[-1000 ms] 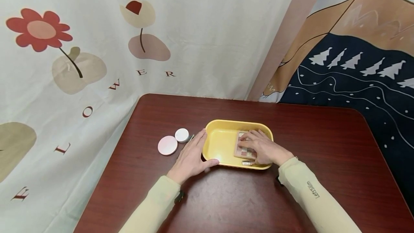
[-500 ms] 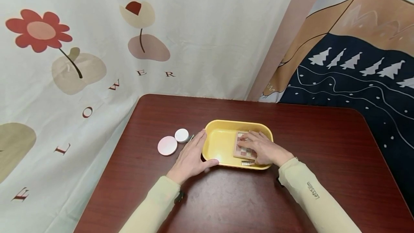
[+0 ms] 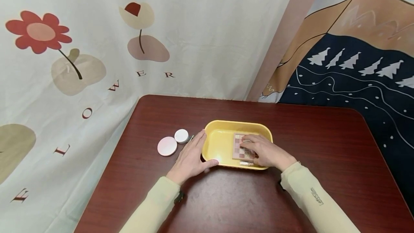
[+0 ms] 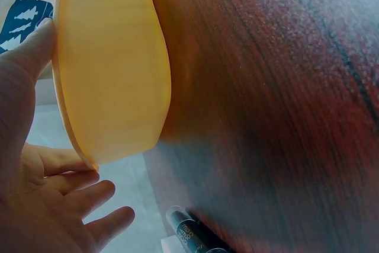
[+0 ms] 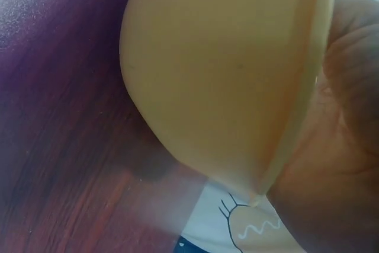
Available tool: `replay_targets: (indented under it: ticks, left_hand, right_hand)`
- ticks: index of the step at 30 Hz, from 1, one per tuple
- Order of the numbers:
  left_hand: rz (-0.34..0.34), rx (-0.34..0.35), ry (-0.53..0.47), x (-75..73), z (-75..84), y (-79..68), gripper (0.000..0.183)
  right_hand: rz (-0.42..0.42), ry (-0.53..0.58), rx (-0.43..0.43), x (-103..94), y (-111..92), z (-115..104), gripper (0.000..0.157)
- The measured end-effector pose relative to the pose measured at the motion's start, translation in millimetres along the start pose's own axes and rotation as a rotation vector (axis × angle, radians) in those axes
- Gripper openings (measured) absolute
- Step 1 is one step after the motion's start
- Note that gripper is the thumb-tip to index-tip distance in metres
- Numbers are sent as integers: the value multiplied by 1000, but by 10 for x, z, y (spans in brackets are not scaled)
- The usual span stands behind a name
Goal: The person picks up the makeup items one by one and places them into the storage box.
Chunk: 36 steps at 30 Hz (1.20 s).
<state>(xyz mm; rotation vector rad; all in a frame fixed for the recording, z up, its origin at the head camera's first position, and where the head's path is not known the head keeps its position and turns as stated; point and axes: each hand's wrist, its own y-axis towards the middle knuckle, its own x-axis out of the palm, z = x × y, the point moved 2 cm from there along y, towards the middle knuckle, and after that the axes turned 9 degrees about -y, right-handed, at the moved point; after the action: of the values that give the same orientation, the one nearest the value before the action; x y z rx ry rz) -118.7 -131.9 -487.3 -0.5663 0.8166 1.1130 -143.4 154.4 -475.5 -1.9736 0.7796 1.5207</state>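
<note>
In the head view, a yellow tray (image 3: 220, 143) stands on the table. My left hand (image 3: 192, 157) rests against its left end, thumb on the near rim and fingers fairly straight; the left wrist view shows fingertips at the rim. Over the tray's right end reaches my right hand (image 3: 263, 151), its loosely bent fingers touching an eyeshadow palette (image 3: 237, 150) that lies flat inside. The palette's right part is hidden under that hand. Beside its near edge lies a small shiny tube (image 3: 246, 163), partly covered. The tray wall blocks the right fingertips in the right wrist view.
Left of the tray, a pink round case (image 3: 167, 146) and a smaller white round jar (image 3: 181, 136) sit on the brown table (image 3: 310, 132). A dark tube with a clear end (image 4: 195, 235) lies near my left fingers. Printed curtains (image 3: 207, 39) hang behind the table.
My right hand has drawn slightly back to the right, uncovering more of the palette. The palette has slid a little left in the tray. My left hand has stayed put.
</note>
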Motion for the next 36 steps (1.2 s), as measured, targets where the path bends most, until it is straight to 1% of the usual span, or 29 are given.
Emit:
replay_targets:
  ticks: [2,5,8,13,18,23,25,33,36]
  left_hand:
    - [-1,-4,0,-1,2,-4,110]
    - [-2,-5,1,0,3,-4,110]
    - [0,-1,3,1,5,-3,110]
    - [-2,-4,6,-1,8,-3,109]
    - [-5,-8,7,-6,13,-4,109]
    - [-4,-1,3,-3,12,-2,110]
    - [-5,0,0,-2,11,-1,109]
    - [-8,-7,1,0,8,1,110]
    - [-4,-6,-3,-1,3,-1,110]
  right_hand:
    - [25,-1,7,-14,-33,-10,51]
    - [63,11,42,-24,-88,-18,49]
    - [106,17,101,-21,-150,-28,49]
    - [196,33,190,-18,-244,-37,54]
    - [274,54,239,-3,-330,-37,54]
    - [315,43,285,30,-425,-37,53]
    - [320,47,316,46,-458,-38,56]
    - [362,71,415,113,-543,-82,82]
    - [356,88,441,144,-565,-105,91]
